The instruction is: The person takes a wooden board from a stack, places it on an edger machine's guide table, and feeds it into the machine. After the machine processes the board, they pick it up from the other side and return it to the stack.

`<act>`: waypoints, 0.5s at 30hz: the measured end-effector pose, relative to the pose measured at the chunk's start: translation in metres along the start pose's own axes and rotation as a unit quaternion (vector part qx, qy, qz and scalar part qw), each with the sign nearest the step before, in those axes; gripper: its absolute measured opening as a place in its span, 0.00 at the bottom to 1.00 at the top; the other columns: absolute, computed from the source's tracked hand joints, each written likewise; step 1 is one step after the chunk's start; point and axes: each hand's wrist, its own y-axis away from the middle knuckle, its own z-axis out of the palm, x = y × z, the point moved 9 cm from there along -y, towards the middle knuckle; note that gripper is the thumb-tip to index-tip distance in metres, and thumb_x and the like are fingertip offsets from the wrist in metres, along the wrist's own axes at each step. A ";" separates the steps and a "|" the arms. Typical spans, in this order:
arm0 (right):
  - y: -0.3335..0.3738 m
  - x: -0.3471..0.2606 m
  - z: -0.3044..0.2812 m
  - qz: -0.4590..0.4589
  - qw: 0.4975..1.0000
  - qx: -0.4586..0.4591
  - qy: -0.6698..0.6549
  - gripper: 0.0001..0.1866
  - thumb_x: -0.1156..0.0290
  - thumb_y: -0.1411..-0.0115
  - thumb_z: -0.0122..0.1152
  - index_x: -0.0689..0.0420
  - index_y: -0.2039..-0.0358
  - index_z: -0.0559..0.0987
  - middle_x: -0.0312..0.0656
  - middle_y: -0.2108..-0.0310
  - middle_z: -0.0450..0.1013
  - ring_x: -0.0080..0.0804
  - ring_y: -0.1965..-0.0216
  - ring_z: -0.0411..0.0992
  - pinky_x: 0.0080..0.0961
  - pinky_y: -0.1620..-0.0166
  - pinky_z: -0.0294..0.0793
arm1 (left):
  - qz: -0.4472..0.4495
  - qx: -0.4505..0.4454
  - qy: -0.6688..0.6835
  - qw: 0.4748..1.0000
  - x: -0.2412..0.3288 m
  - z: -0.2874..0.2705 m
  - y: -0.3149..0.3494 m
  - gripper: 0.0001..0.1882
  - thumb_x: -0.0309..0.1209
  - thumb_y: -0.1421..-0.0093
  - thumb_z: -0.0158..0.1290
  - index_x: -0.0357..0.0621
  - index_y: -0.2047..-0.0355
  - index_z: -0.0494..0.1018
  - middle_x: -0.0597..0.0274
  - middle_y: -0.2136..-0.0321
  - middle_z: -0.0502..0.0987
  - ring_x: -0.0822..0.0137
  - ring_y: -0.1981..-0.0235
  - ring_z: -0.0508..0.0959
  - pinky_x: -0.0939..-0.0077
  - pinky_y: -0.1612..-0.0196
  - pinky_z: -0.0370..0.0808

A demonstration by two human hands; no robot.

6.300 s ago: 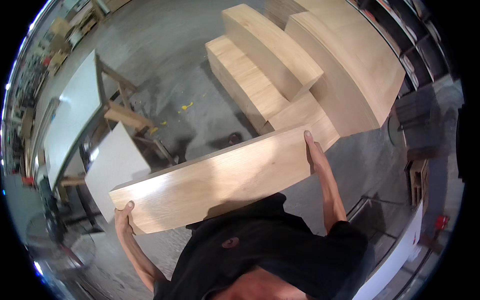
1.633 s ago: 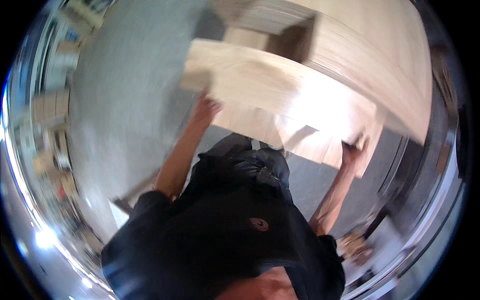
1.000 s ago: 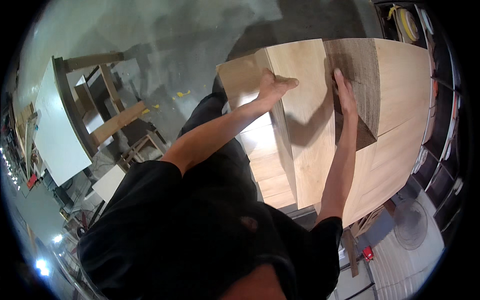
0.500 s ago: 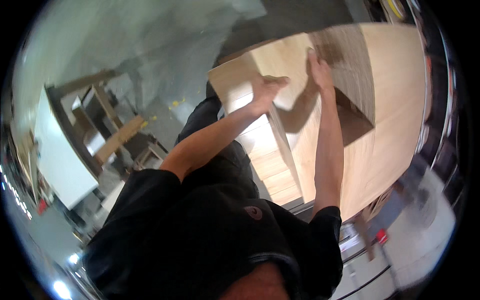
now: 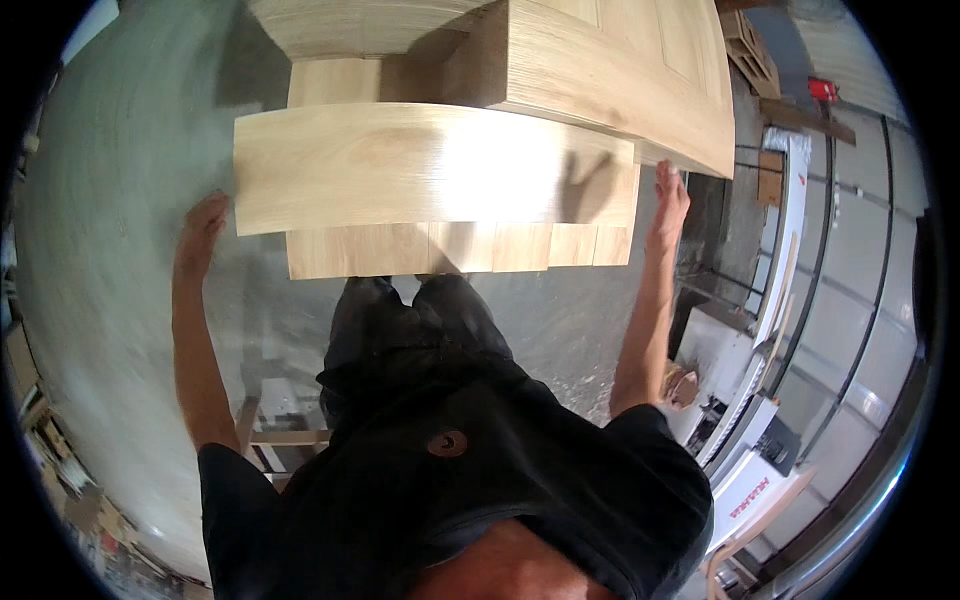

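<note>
A long pale wooden board (image 5: 350,165) lies crosswise in front of me, glare on its middle. Beneath its near edge shows a planked wooden panel (image 5: 460,248), wider strips side by side. My left hand (image 5: 203,225) is just off the board's left end, fingers loosely bent toward it, with a small gap between. Beyond the board's right end, my right hand (image 5: 668,200) has its fingers stretched out, close under the near corner of a pale wooden cabinet-like piece (image 5: 600,70). Neither hand shows anything held. The right hand's shadow falls on the board.
More pale wood panelling (image 5: 340,25) stands at the far side. To my right is a long white machine with a rail (image 5: 770,300). A wooden frame (image 5: 290,437) is low at my left. Grey concrete floor (image 5: 120,200) stretches away left.
Both hands were over a large wooden piece, the left on an upright panel edge. Now they are spread wide beside the long board's two ends, and my view has turned right.
</note>
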 end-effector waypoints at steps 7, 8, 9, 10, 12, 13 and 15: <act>-0.039 0.145 0.017 0.233 0.937 -0.244 -0.094 0.42 0.40 0.38 0.42 0.63 0.38 0.56 0.50 0.42 0.60 0.35 0.40 0.59 0.30 0.40 0.59 | -0.067 -0.036 0.075 0.994 0.064 0.119 0.003 0.30 0.40 0.48 0.58 0.29 0.51 0.66 0.57 0.61 0.74 0.70 0.61 0.74 0.78 0.58 0.71; -0.042 0.153 0.022 0.234 0.933 -0.254 -0.098 0.42 0.40 0.38 0.42 0.63 0.38 0.56 0.50 0.42 0.60 0.35 0.40 0.59 0.30 0.40 0.59 | -0.059 -0.052 0.082 0.993 0.060 0.120 0.005 0.32 0.41 0.48 0.58 0.27 0.51 0.65 0.56 0.61 0.74 0.69 0.61 0.74 0.77 0.58 0.71; -0.042 0.156 0.019 0.256 0.924 -0.252 -0.134 0.41 0.40 0.38 0.43 0.62 0.38 0.56 0.49 0.42 0.61 0.35 0.41 0.60 0.30 0.40 0.59 | -0.066 -0.071 0.106 0.990 0.059 0.123 0.001 0.34 0.41 0.48 0.59 0.27 0.49 0.63 0.54 0.60 0.73 0.68 0.60 0.74 0.77 0.57 0.72; -0.040 0.160 0.021 0.277 0.912 -0.249 -0.170 0.40 0.41 0.38 0.43 0.61 0.38 0.56 0.48 0.42 0.61 0.34 0.42 0.62 0.30 0.40 0.59 | -0.066 -0.065 0.103 0.990 0.057 0.119 0.000 0.34 0.41 0.48 0.59 0.27 0.49 0.63 0.54 0.60 0.73 0.68 0.60 0.74 0.77 0.57 0.72; -0.034 0.194 0.003 0.322 0.914 -0.224 -0.106 0.39 0.42 0.38 0.44 0.60 0.38 0.56 0.45 0.44 0.64 0.34 0.42 0.62 0.30 0.40 0.59 | -0.039 -0.089 0.103 0.990 0.066 0.128 -0.002 0.35 0.41 0.48 0.59 0.27 0.48 0.62 0.52 0.59 0.73 0.67 0.60 0.75 0.76 0.57 0.73; -0.051 0.200 -0.019 0.096 0.961 -0.256 -0.043 0.39 0.42 0.38 0.44 0.58 0.37 0.56 0.43 0.46 0.67 0.30 0.51 0.67 0.28 0.43 0.62 | -0.049 -0.091 0.101 0.989 0.063 0.128 -0.010 0.36 0.41 0.49 0.60 0.27 0.48 0.62 0.50 0.59 0.73 0.66 0.59 0.75 0.75 0.58 0.74; -0.040 0.173 0.007 0.208 0.948 -0.199 -0.135 0.38 0.42 0.39 0.45 0.56 0.37 0.57 0.40 0.46 0.67 0.20 0.74 0.59 0.24 0.44 0.63 | -0.062 -0.055 0.105 0.991 0.055 0.122 -0.004 0.36 0.42 0.49 0.60 0.28 0.48 0.62 0.50 0.59 0.73 0.65 0.59 0.75 0.74 0.58 0.74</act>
